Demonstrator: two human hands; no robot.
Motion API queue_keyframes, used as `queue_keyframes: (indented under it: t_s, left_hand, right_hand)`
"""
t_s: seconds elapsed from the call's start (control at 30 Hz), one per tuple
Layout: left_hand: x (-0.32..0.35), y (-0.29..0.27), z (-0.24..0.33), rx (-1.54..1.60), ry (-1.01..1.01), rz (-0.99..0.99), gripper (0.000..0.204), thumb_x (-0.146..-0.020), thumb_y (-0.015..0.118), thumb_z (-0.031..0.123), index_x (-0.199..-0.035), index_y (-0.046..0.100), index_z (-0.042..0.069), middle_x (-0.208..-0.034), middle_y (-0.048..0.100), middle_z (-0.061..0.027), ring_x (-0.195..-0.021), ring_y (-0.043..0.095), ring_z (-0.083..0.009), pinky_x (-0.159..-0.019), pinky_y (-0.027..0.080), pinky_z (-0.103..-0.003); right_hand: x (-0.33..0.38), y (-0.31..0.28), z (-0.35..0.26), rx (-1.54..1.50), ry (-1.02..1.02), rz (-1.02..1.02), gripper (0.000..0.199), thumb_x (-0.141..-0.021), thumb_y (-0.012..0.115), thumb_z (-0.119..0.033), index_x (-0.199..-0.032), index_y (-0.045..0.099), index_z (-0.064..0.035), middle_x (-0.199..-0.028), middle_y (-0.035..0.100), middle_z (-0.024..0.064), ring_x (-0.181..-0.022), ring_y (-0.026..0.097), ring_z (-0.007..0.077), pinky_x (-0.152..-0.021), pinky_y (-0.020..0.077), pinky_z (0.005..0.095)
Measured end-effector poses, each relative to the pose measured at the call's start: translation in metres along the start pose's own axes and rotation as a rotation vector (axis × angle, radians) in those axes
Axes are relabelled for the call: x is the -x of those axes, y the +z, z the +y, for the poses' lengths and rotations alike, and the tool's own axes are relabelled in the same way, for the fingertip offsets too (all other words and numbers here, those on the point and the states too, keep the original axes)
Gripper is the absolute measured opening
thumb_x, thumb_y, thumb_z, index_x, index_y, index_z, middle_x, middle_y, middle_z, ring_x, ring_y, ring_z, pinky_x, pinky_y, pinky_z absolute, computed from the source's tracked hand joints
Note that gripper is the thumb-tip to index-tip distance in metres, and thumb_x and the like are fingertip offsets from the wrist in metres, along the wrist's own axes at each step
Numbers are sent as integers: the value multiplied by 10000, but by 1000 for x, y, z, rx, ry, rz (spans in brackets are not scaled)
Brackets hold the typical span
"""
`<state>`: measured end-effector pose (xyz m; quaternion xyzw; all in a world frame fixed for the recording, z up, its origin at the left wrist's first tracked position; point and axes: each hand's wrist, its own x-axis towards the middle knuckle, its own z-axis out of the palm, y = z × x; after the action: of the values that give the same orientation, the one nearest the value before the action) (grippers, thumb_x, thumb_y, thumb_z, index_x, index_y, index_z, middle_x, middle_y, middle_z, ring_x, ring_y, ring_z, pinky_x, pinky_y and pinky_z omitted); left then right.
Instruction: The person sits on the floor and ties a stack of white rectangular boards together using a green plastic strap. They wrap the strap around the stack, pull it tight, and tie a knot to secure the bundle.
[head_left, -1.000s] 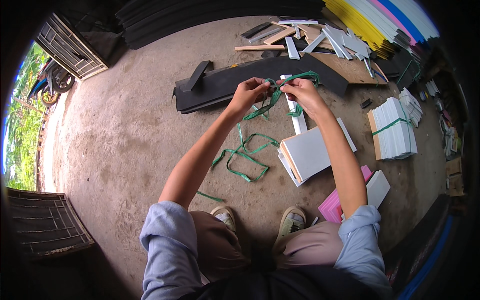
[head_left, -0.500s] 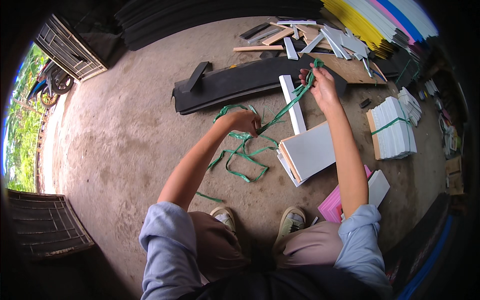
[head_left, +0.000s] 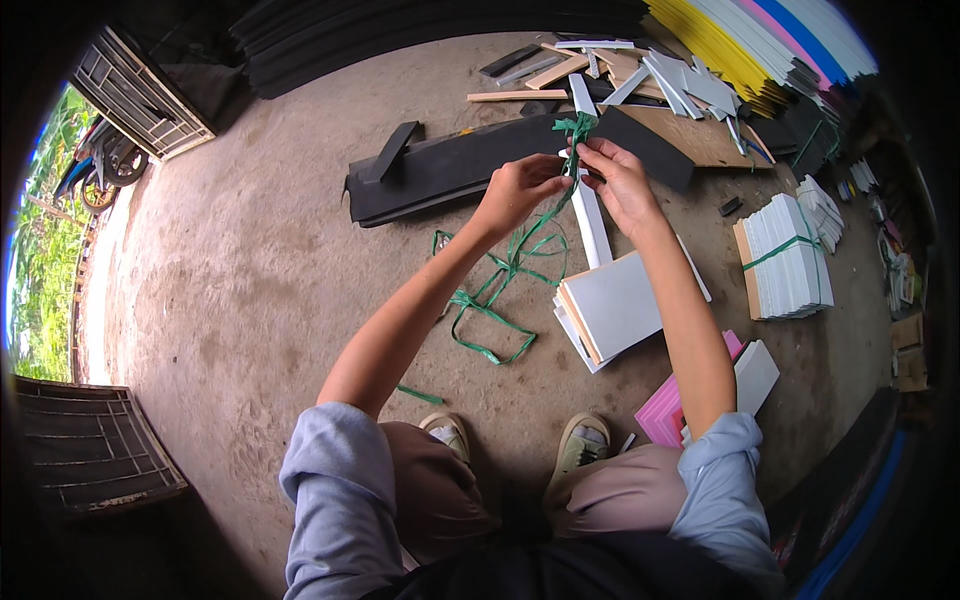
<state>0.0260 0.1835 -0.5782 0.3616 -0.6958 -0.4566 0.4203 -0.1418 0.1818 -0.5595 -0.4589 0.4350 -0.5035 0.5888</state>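
Observation:
A length of green plastic twine [head_left: 512,262] hangs from my hands, and its loose loops trail on the concrete floor. My left hand [head_left: 520,192] pinches the twine from the left, and my right hand [head_left: 617,180] grips it from the right, close beside the left. A bunched, knotted tuft of the twine sticks up above the fingers. Below the hands a narrow white strip [head_left: 590,225] lies on the floor. Its near end meets a stack of flat white and tan boards [head_left: 615,300], partly covered by my right forearm.
Long black foam sheets [head_left: 450,175] lie ahead, with a heap of offcut strips [head_left: 640,80] behind them. To the right stands a tied bundle of white pieces [head_left: 790,260]. Pink sheets [head_left: 668,408] rest near my right knee. A metal gate [head_left: 145,100] and a motorbike [head_left: 105,165] are far left.
My hands have come together: the left rose up and to the right, the right moved leftward and slightly down. The twine stretched between them has gone slack and bunched.

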Motion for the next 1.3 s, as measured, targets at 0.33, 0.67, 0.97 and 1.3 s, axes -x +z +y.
queue_keyframes:
  t_s: [0.33,0.67,0.97,1.3]
  left_hand:
    - [6,-4,13,-327,-32,143,218,-705,698,184,-760,604,-6,-686,634,-47,-619,566,-72,-584,454,-230]
    - [5,2,0,71,47,157,302,-731,699,214,-889,579,-14,-709,640,-53,-710,612,-98,-671,474,-230]
    - [5,-5,2,-107,-80,144,230,-798,630,184,-891,577,-19,-778,641,-49,-720,571,-67,-663,461,-223]
    - [2,3,-13,389,-288,34,186,-821,608,205,-900,582,39,-802,559,15,-730,519,-51,-652,432,-197]
  right_hand:
    - [4,9,-4,2,-39,-10,191,-807,596,-153,-973,587,-58,-846,600,-9,-761,526,58,-679,375,221]
    - [3,9,-2,138,-154,3,182,-797,578,-57,-953,560,35,-865,624,77,-776,583,102,-711,452,223]
    - [4,4,0,155,-79,47,183,-795,591,-77,-941,581,33,-838,629,71,-726,595,107,-659,447,194]
    - [0,-11,15,-25,82,43,150,-797,589,-69,-925,567,6,-856,609,43,-757,577,104,-679,440,204]
